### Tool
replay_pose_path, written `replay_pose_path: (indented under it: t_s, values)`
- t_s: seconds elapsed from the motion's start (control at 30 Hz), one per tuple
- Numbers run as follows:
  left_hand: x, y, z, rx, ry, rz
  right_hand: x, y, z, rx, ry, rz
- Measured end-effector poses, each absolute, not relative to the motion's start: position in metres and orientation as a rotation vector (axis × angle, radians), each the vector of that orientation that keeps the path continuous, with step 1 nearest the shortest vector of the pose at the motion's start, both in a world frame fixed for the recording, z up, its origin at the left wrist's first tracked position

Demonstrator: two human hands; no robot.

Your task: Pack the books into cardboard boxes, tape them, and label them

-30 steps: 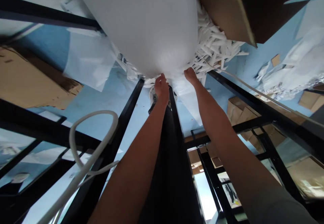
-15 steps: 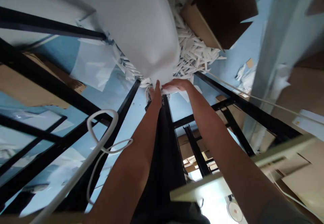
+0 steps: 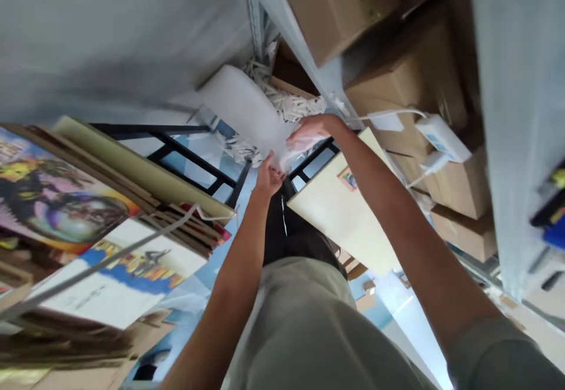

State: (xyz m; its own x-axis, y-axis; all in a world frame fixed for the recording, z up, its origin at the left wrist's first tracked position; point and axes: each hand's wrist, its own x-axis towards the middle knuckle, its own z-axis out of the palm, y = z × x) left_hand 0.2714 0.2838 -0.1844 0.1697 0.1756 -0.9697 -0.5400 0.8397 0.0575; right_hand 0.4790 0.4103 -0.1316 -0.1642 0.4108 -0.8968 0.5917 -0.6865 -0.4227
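Observation:
A big white roll of foam sheet [image 3: 241, 107] lies on the floor ahead of me, its near end pulled toward my legs. My left hand [image 3: 267, 177] is closed on the lower edge of that sheet end. My right hand [image 3: 311, 132] grips the same sheet from above, fingers curled over it. White paper shreds [image 3: 289, 105] lie piled behind the roll. My dark trousers and light shirt fill the bottom middle.
A black metal frame [image 3: 185, 155] stands on the blue floor at left centre. Colourful printed boards [image 3: 88, 225] are stacked at the left. Cardboard boxes [image 3: 397, 72] sit on grey shelving to the right, with a white adapter and cable [image 3: 441, 137]. A cream board [image 3: 344, 213] leans by my right leg.
The view has swung up and back, so the roll looks smaller and farther. Both hands stay on the sheet's end, the right now above the left. Shelving and boards came into view.

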Motion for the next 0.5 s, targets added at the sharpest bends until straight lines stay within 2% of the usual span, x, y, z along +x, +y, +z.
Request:
replay_pose_path:
  t_s: [0.07, 0.23, 0.37, 0.5]
  values:
    - [0.271, 0.276, -0.153, -0.262, 1.301, 0.539, 0.494, 0.396, -0.098, 1.868, 1.168, -2.014]
    - [0.276, 0.254, -0.098, -0.071, 1.182, 0.686, 0.525, 0.345, -0.041, 2.185, 1.170, -2.066]
    - [0.284, 0.235, -0.073, -0.030, 1.187, 0.668, 0.540, 0.300, -0.019, 2.456, 1.190, -2.040]
    - [0.301, 0.212, -0.063, 0.042, 1.229, 0.708, 0.545, 0.260, -0.016, 2.440, 1.233, -2.146]
